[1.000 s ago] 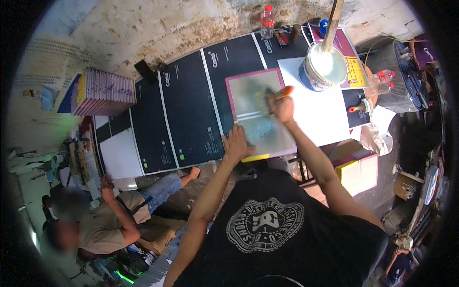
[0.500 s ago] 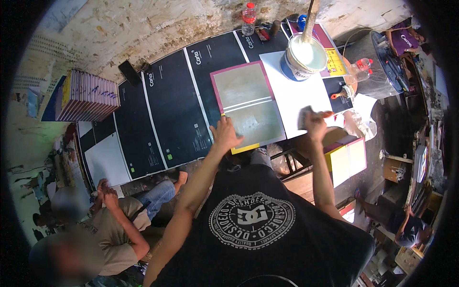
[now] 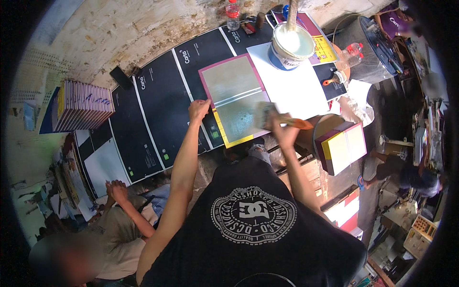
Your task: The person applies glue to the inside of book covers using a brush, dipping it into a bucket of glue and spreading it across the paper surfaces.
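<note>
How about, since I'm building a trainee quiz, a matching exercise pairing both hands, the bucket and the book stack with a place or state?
Things
1. Right hand
2. Bucket
3. Left hand
4. Book stack

Places and states
A. At the left edge of the grey panel with purple and yellow borders
B. Farthest left of the four
C. Holding an orange-handled brush
D. With a stick standing in it

Pairs: 1-C, 2-D, 3-A, 4-B
</note>
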### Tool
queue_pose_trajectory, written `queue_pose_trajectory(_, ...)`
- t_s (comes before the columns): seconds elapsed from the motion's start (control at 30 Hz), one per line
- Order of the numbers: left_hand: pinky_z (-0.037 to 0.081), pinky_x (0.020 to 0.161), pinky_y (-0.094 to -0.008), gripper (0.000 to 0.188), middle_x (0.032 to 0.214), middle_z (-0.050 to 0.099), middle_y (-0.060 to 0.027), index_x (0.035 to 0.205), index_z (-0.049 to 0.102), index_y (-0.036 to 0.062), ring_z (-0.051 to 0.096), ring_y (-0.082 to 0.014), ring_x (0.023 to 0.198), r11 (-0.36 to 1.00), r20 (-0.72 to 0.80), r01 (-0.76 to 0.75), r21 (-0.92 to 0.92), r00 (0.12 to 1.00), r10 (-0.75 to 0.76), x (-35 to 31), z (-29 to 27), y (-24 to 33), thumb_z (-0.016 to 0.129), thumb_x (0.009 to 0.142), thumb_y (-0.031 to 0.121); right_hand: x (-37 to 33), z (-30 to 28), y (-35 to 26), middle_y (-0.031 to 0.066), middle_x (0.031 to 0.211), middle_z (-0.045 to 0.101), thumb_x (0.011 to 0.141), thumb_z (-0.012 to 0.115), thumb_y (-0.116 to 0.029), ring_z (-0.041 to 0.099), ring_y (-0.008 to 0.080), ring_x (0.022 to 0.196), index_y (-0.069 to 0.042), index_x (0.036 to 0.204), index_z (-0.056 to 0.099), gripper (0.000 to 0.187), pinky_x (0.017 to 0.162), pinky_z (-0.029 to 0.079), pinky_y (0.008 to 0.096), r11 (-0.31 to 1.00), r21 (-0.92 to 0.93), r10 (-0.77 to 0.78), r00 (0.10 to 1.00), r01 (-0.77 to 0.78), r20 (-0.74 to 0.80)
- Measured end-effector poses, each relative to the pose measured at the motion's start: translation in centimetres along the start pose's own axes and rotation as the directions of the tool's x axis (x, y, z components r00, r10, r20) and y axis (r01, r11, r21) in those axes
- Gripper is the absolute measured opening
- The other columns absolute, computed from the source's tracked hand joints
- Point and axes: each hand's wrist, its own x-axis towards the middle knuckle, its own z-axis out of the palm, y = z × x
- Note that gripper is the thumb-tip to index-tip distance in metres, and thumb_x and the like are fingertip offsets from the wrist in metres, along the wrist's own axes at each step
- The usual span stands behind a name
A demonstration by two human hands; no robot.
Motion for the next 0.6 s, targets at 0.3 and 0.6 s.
queue_pose_trajectory(0.3, 0.052, 0.099, -0.0419, 0.050, 0.112, 0.072, -0.0213, 0.103, 0.076, 0.0023, 0.069, -0.0357, 0.108, 0.979, -0.007, 0.047, 0.198, 0.999, -0.047, -2.8, 0.2, 4.5, 0.079, 0.072, 0.042, -0.9, 1.1, 2.6, 0.0142, 0.073, 0.066, 0.083, 0.078, -0.031, 0.065, 0.0258, 0.069, 0.000, 0.081, 0.063, 0.034, 0.066, 0.051, 0.0400, 0.966, -0.258, 0.031, 0.994, -0.003, 0.106)
queue_pose_trajectory(0.6, 0.058, 0.079, -0.0385, 0.043, 0.085, 0.076, -0.0151, 0.091, 0.074, -0.0008, 0.075, -0.0290, 0.084, 0.994, -0.081, 0.012, -0.112, 0.997, -0.021, -0.5, -4.8, -7.8, 0.076, 0.071, 0.037, -3.7, -28.5, 15.5, 0.0185, 0.099, 0.074, 0.084, 0.079, -0.042, 0.071, 0.0277, 0.092, 0.006, 0.101, 0.071, 0.052, 0.082, 0.055, 0.0428, 0.832, -0.449, 0.096, 0.881, -0.326, -0.463)
